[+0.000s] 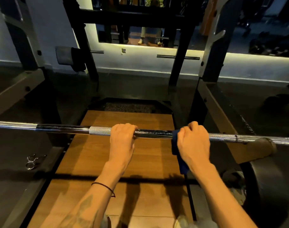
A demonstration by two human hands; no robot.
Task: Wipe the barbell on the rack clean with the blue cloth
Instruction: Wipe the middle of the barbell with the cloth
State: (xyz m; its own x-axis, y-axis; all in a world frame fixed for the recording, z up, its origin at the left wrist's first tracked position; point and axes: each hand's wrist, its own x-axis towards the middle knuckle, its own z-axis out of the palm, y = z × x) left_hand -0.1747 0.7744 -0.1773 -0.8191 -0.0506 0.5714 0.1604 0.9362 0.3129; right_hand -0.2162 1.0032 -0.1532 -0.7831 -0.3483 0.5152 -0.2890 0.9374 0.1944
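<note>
A chrome barbell runs across the view from left to right, resting on the rack. My left hand grips the bare bar near its middle, fingers curled over the top. To its right, my right hand holds the blue cloth wrapped round the bar. The cloth's loose end hangs below my right wrist. Knurled sections of the bar show on both sides of my hands.
Under the bar lies a wooden platform. Black rack uprights stand ahead, grey frame arms at both sides. A spring collar lies on the dark floor at left. A black weight plate sits at lower right. A mirror faces me.
</note>
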